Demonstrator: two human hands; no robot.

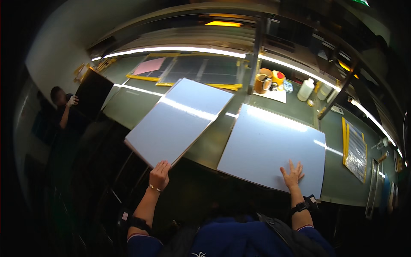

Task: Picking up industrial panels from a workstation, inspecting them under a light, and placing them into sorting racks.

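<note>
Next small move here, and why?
Probably ease the left panel farther onto the bench with the left hand, which is at its near corner: that end juts past the bench edge. The right hand is spread over the right panel.

Workshop: strip light (180, 48) is shining over long tabletop (205, 143), bottle (305, 90) is standing there, co-worker (64, 112) is holding dark panel (95, 88).

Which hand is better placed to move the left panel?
Probably your left hand: it holds the left panel by its near corner; your right hand is spread on the right panel.
</note>
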